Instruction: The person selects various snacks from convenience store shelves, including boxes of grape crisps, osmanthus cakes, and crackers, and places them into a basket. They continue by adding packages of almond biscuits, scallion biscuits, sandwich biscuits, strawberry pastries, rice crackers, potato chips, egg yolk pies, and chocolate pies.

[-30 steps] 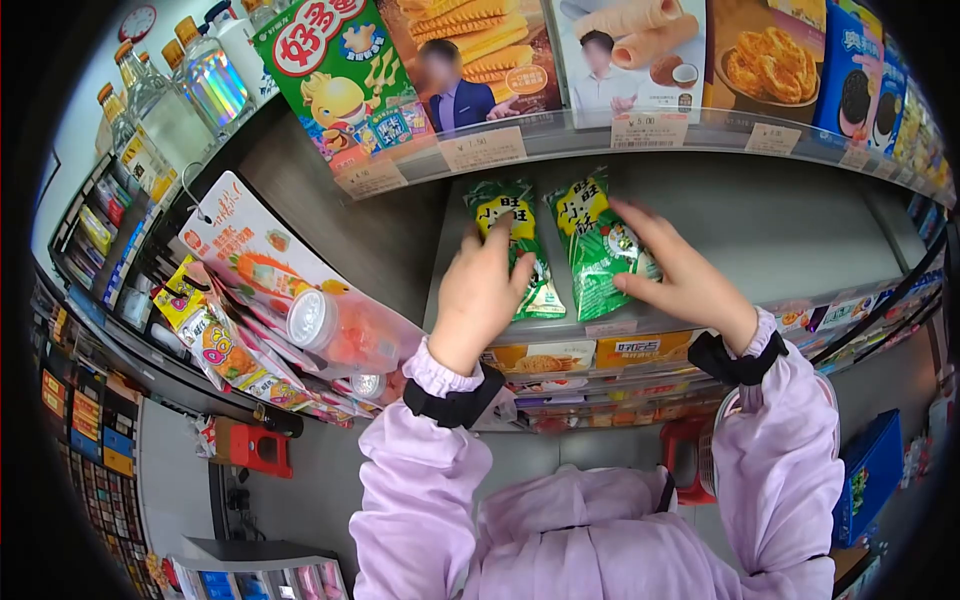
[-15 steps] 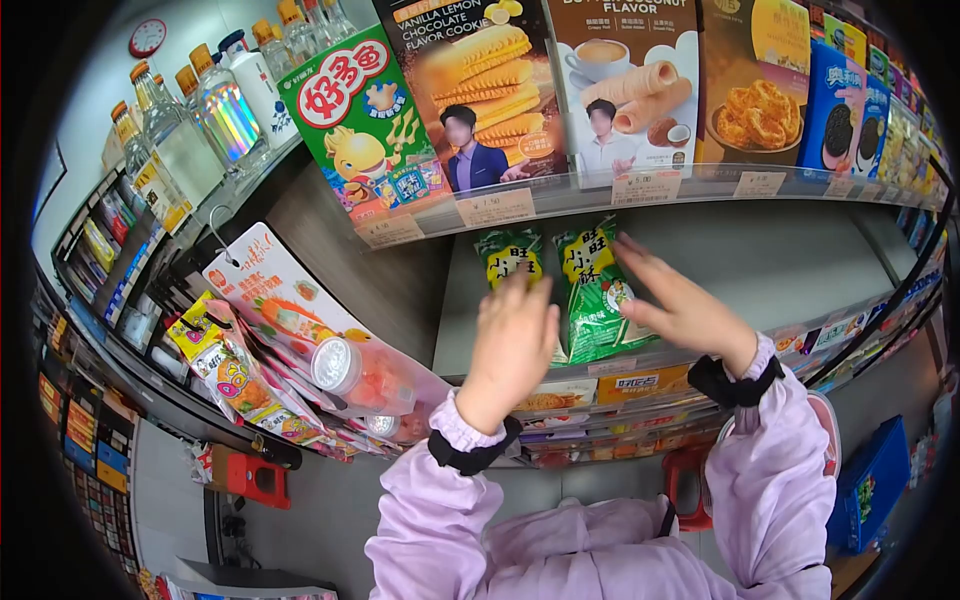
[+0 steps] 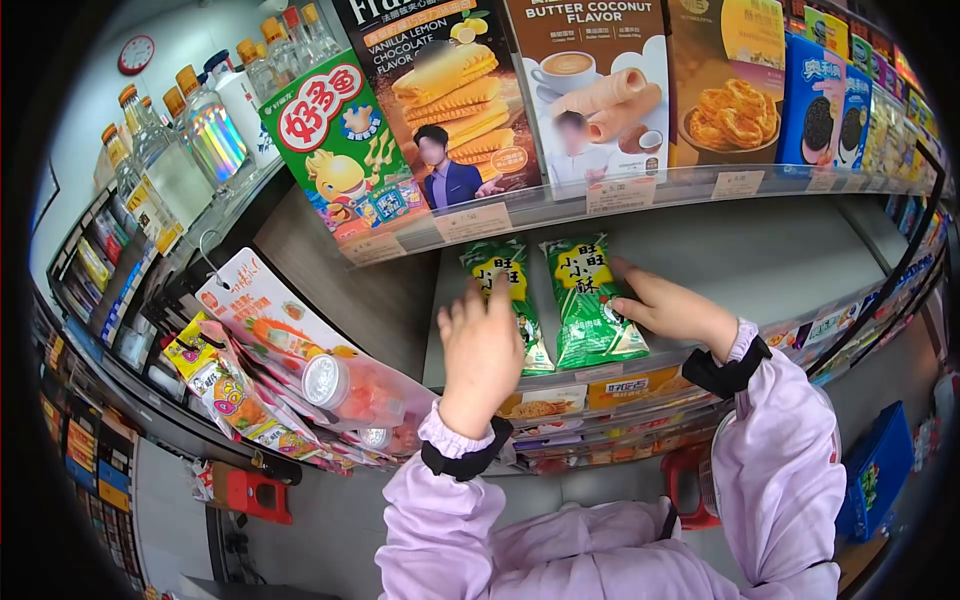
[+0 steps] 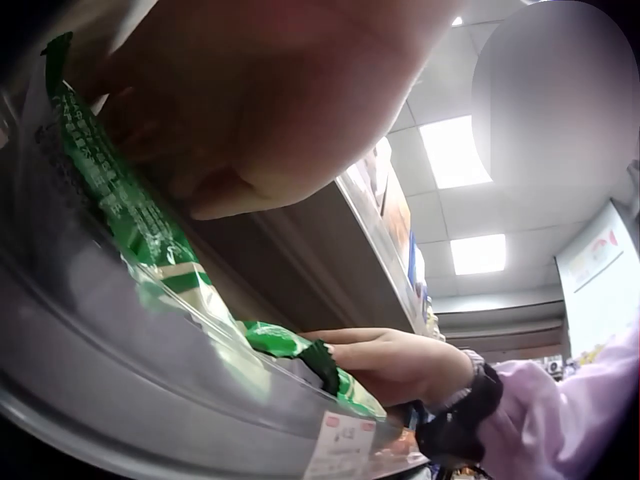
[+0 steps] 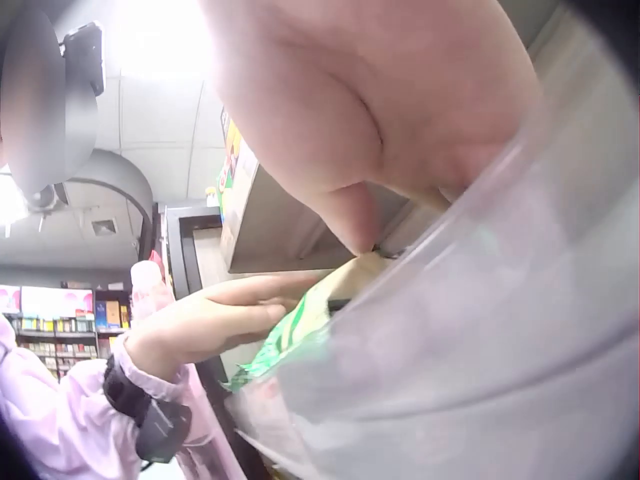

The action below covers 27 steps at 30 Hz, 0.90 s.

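Note:
Two green snack packets lie side by side on the grey shelf [image 3: 720,240], a narrow gap between them. Over the left packet [image 3: 535,335] is my left hand [image 3: 482,345], its fingers fairly straight and spread, covering part of the printed front. My right hand [image 3: 680,305] is at the right edge of the other packet [image 3: 590,325], the thumb over its front and the fingers extended along its side. The left wrist view shows both the near packet [image 4: 130,210] and the farther one, with the right hand [image 4: 400,365] against it.
Snack boxes [image 3: 340,160] line the shelf above, behind a clear lip with price tags [image 3: 620,195]. At the left hang a carded jelly pack [image 3: 330,380] and candy bags [image 3: 225,385]. Glass bottles [image 3: 205,140] stand at the upper left. More packaged snacks [image 3: 625,388] fill the shelf below.
My left hand shifted right over the gap, then back left above the left packet. The right packet now lies straighter, its front more fully visible. The right hand stays at its right side.

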{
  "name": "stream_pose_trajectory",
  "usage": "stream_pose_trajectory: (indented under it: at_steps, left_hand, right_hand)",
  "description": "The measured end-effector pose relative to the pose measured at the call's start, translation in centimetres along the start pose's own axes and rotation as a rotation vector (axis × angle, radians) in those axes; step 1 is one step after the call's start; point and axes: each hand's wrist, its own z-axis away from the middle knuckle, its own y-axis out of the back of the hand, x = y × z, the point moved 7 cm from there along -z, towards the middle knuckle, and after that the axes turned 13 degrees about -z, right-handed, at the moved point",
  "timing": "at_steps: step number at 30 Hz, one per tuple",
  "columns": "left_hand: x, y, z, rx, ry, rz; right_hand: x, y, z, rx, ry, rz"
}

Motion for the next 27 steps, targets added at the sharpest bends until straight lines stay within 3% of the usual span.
stream_pose_trajectory:
  at_steps: [3, 5, 9, 12, 15, 16, 18, 21, 23, 27]
  left_hand:
    - [-1.4, -2.8, 0.3, -0.250, 0.120, 0.068]
    - [-1.4, -3.3, 0.2, -0.283, 0.131, 0.196]
    - [-1.8, -3.3, 0.3, -0.351, 0.126, 0.339]
    - [-1.9, -1.7, 0.4, -0.155, 0.147, 0.349]
    - [0.3, 3.2, 1.9, 0.211, -0.030, 0.345]
    - [1.2, 4.4, 3.0, 0.208, -0.087, 0.495]
    - [3.0, 5.4, 5.6, 0.111, -0.294, 0.701]
    - [5.3, 4.0, 9.0, -0.046, -0.403, 0.964]
    - [7.1, 1.8, 11.2, -0.200, -0.486, 1.057]
    - [9.9, -3.5, 15.3, -0.445, -0.545, 1.124]
  right_hand:
    - [0.2, -0.7, 0.4, 0.016, -0.005, -0.078]
    - [0.4, -1.4, 0.4, 0.059, 0.047, -0.032]
    - [-0.2, -1.9, 0.9, 0.040, -0.041, -0.145]
    - [-1.1, -1.9, 1.3, 0.099, 0.007, -0.143]
    - [-2.2, -1.7, 3.3, 0.220, 0.028, -0.053]
    - [-3.5, -1.5, 4.6, 0.286, 0.044, 0.007]
    - [-4.8, -1.9, 7.6, 0.368, 0.041, -0.125]
    - [-4.4, -4.5, 12.2, 0.406, -0.044, -0.352]
    - [-2.4, -7.6, 14.7, 0.336, -0.242, -0.705]
    - [-1.1, -10.9, 18.1, 0.173, -0.436, -0.524]
